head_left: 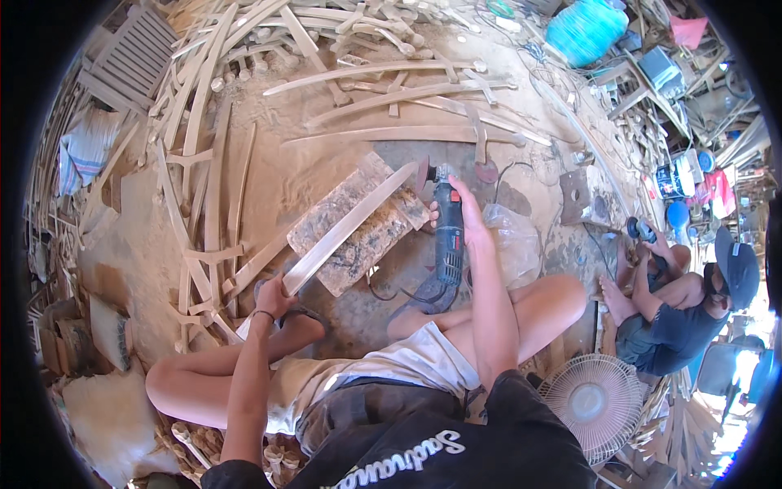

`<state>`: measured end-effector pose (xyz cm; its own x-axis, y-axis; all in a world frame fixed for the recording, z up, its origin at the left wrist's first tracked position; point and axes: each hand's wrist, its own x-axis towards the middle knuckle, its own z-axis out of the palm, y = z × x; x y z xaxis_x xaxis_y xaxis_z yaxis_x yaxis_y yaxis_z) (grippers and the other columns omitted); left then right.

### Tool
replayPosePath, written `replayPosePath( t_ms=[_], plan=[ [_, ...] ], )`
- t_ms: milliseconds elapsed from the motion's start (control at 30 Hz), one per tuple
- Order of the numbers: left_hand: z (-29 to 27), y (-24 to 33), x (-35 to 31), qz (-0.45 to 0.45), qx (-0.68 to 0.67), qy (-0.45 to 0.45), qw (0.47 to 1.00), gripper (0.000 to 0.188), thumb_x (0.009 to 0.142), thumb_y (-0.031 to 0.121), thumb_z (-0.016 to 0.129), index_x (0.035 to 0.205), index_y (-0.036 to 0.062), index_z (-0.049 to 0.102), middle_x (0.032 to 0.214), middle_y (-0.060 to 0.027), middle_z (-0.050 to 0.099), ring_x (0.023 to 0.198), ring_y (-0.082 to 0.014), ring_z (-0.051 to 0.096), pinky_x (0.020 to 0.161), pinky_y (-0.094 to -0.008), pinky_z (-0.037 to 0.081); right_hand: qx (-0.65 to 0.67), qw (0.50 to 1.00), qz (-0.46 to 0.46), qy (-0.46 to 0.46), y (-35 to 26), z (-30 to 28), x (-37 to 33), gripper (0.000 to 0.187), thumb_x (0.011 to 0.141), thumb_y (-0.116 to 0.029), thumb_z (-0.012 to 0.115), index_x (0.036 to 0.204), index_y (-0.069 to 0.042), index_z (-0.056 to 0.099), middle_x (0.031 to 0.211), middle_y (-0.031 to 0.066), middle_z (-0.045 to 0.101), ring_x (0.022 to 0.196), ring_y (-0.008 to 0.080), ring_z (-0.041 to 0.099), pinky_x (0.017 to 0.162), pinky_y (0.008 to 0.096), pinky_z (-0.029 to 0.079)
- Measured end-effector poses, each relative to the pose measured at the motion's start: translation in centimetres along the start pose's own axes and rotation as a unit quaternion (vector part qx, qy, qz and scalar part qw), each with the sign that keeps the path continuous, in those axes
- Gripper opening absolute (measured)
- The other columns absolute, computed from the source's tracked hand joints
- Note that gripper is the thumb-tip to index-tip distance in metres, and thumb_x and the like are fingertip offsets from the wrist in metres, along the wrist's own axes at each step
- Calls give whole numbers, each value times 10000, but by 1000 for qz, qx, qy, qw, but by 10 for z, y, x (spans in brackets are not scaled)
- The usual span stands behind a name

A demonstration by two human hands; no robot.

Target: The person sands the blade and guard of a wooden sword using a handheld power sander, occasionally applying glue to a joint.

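My left hand (277, 298) is closed round the near end of a pale, curved wooden sword-shaped piece (352, 218). That piece lies slantwise across a rough, mottled block (376, 248), its far tip pointing up and right. My right hand (467, 210) grips the body of a dark blue angle grinder (448, 238), held upright with its head away from me. The grinder's reddish-brown disc (423, 174) is at the wooden tip; whether they touch I cannot tell. A cable runs from the grinder's lower end near my foot.
Many wooden sword-shaped pieces (391, 102) lie on the dusty floor ahead and to the left. A clear plastic bag (513, 240) is right of the grinder. At the right, another person (672, 306) sits holding a grinder, near a fan (590, 406). A wooden block (588, 196) stands nearby.
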<state>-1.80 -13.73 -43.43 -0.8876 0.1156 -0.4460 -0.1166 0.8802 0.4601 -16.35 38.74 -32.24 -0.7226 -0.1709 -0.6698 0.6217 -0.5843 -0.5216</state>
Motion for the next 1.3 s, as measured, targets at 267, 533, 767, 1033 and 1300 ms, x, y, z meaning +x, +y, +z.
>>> replayPosePath(
  t_ms=[267,533,767,1033,1300],
  plan=[
    [-2,-9,-2,-1,11,1,1000,520,736,278,940,1105,32,668,848,-194,766,873,-426,762,810,-518,587,-65,997,26,-27,-20,1,-2,514,1008,-616,784,1042,-124,638,800,98,720,614,229,721,533,365,612],
    [7,-6,2,12,-1,9,1000,587,725,323,963,1195,54,738,862,-180,783,868,-386,780,832,-489,600,-90,996,13,-14,-20,-13,1,541,996,-613,799,1085,-100,653,810,114,736,605,238,738,517,377,622],
    [-8,-62,16,-58,-133,-113,983,651,770,470,1030,1213,48,807,912,-64,832,865,-193,776,833,-389,605,-71,997,-30,5,-19,2,-16,522,977,-536,850,1136,-82,644,844,119,742,620,246,754,520,387,629],
    [-25,-6,14,14,-75,-31,997,431,986,332,883,1306,81,741,998,-134,814,950,-290,763,881,-426,605,-377,868,-276,170,-59,-10,-75,760,939,-334,935,1530,-71,537,979,95,729,717,186,739,625,371,626],
    [-55,-21,-18,18,135,17,990,381,1038,401,776,1317,149,710,967,-242,793,949,-479,771,831,-580,604,-638,681,-307,187,-24,-6,-53,864,898,-470,898,1601,-165,498,1306,244,776,1177,437,762,1029,498,592]
  ],
)
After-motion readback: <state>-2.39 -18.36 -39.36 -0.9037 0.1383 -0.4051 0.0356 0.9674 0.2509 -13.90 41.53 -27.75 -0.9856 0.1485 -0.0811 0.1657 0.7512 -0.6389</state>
